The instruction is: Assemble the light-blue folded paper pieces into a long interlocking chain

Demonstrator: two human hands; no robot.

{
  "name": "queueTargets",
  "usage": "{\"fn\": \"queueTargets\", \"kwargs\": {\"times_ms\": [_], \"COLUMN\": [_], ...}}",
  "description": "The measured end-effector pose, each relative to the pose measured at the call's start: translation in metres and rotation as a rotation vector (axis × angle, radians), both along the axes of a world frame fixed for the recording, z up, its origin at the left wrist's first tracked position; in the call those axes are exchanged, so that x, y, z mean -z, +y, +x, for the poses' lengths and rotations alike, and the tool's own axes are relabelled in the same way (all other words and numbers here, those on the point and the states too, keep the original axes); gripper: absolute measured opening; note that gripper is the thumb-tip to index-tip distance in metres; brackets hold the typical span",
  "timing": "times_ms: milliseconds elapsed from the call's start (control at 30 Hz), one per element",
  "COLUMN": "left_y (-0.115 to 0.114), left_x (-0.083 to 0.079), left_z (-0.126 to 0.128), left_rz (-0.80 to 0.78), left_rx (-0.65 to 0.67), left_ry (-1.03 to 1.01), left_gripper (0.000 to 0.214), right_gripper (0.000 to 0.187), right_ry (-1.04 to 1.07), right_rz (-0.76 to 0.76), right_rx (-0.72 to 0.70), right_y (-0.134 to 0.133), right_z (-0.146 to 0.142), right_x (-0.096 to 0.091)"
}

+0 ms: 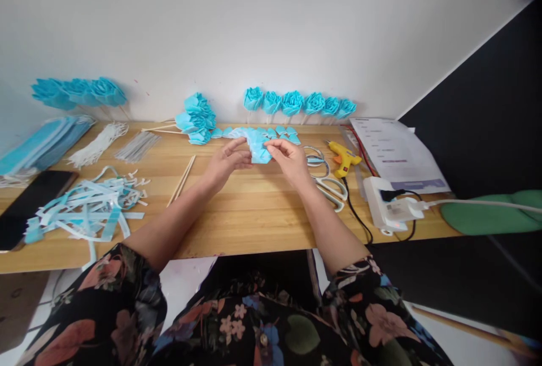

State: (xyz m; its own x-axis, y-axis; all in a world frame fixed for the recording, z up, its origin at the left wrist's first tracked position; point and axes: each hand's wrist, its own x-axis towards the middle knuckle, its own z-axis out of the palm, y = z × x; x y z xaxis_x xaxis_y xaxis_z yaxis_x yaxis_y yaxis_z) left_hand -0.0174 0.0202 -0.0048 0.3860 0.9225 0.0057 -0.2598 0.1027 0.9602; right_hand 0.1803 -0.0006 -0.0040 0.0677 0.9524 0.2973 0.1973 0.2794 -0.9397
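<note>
My left hand (228, 161) and my right hand (288, 158) meet over the middle of the wooden table (254, 219). Both pinch a light blue folded piece of mask fabric (258, 147) between their fingertips, holding it just above the tabletop. Behind the piece lies a row of small cut blue petals (284, 131). Several finished blue fabric roses (296, 102) lean on sticks against the white wall, and a further cluster of blue roses (197, 118) lies to the left of my hands.
Scissors (328, 182) and a yellow glue gun (344, 158) lie right of my hands, beside a white power strip (387, 205) and paper sheets (396, 154). Left: wooden sticks (182, 179), blue scraps (88, 208), a phone (25, 205), stacked masks (40, 143), white ear loops (99, 143).
</note>
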Motion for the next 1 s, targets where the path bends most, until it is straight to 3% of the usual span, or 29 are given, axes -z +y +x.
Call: {"fn": "queueTargets", "kwargs": {"times_ms": [200,500,633,800,867,1000], "left_y": [-0.005,-0.004,-0.003,0.000,0.000,-0.001], "left_x": [-0.008,-0.005,-0.002,0.003,0.004,0.006], "left_z": [0.001,0.002,0.003,0.003,0.004,0.005], "left_rz": [0.081,0.134,0.130,0.082,0.076,0.092], "left_rx": [0.004,-0.028,-0.057,-0.143,-0.153,-0.152], "left_ry": [0.098,0.135,0.094,-0.024,-0.045,-0.065], "left_gripper": [0.044,0.032,0.032,0.045,0.050,0.058], "right_gripper": [0.027,0.025,0.026,0.038,0.045,0.058], "right_ry": [-0.006,-0.086,0.040,0.331,0.351,0.283], "right_rz": [-0.015,0.020,-0.010,-0.086,-0.153,-0.259], "right_rx": [-0.026,-0.028,-0.015,0.119,0.075,-0.175], "right_y": [-0.001,-0.006,-0.006,-0.005,-0.005,-0.007], "right_z": [-0.002,-0.006,-0.007,-0.002,-0.002,-0.005], "right_x": [0.003,-0.001,-0.003,-0.009,-0.011,-0.011]}}
